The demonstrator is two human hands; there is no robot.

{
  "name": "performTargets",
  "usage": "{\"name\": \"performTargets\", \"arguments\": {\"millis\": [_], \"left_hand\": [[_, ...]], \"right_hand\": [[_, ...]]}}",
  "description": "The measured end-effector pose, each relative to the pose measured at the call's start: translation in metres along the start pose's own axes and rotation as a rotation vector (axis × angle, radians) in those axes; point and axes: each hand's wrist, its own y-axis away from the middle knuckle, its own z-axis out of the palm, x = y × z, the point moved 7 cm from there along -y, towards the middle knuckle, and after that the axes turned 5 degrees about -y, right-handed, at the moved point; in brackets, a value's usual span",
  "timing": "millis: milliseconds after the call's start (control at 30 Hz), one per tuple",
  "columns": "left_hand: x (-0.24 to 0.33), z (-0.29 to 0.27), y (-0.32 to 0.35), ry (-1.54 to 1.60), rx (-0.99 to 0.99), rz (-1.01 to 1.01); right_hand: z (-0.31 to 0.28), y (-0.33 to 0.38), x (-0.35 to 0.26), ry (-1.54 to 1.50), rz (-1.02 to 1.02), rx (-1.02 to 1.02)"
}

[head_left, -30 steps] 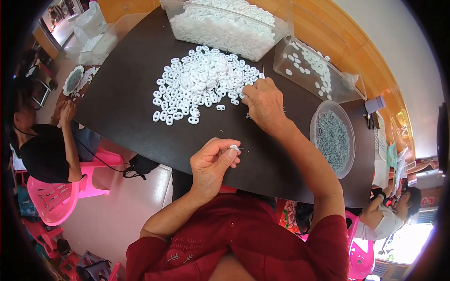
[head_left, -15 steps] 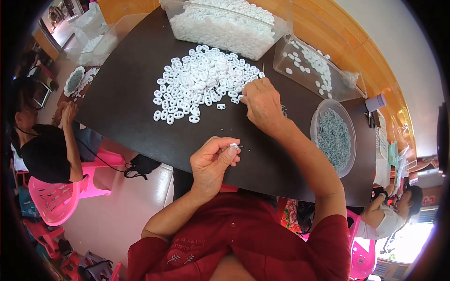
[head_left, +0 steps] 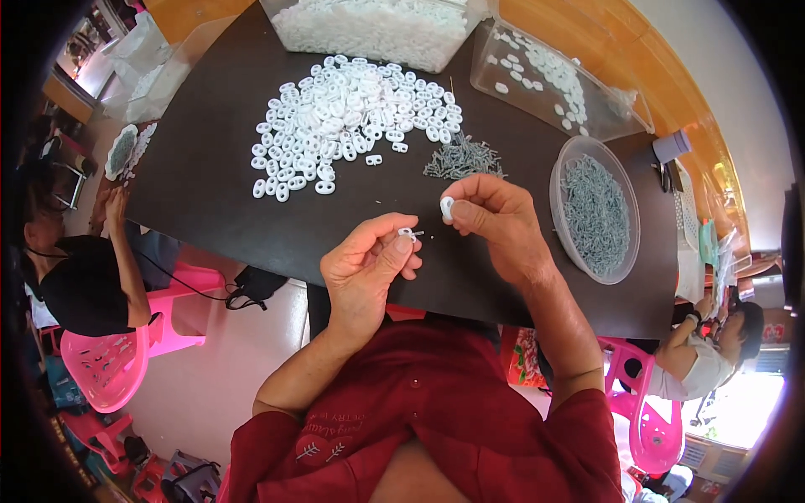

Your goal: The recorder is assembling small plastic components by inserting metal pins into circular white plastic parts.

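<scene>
- Two hands busy over the dark table (head_left: 210,142), and both have something in their fingertips!
- On the left, the person's left hand (head_left: 367,258) pinches a small white piece (head_left: 407,233) between thumb and forefinger, a thin grey screw (head_left: 419,233) jutting from it towards the right.
- Across from it, the right hand (head_left: 499,220), slightly farther from the body, grips a white oval (head_left: 447,208) at its fingertips; near each other, these two, but not touching.
- Just beyond the right hand, a loose heap of grey screws (head_left: 463,158) lies on the tabletop.
- Left of that heap, look at the big spread of white two-holed pieces (head_left: 352,109), piled high in the middle, with one stray piece (head_left: 373,159) just off its near edge.
- Over to the right, a round clear tub (head_left: 636,235) brims with more grey screws.
- Far side now: a clear bin (head_left: 471,27) full of white pieces, and beside it a clear box (head_left: 614,122) with white ovals scattered inside.
- Out on the flanks, one co-worker in black (head_left: 84,281) at left, another in a pale top (head_left: 692,365) at right.
</scene>
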Motion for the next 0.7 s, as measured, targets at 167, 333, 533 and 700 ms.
{"name": "performTargets", "arguments": {"millis": [167,333,533,700], "left_hand": [[0.005,0.008,0.005,0.025,-0.016,-0.029],[0.007,0.010,0.010,-0.004,0.002,-0.039],[0.008,0.008,0.012,-0.071,0.034,-0.041],[0.005,0.009,0.012,-0.061,0.022,-0.064]], "right_hand": [[0.012,0.010,0.010,-0.174,0.092,-0.035],[0.016,0.015,0.019,-0.268,0.138,-0.059],[0.015,0.017,0.022,-0.262,0.078,-0.011],[0.018,0.017,0.018,-0.231,0.020,0.013]]}}
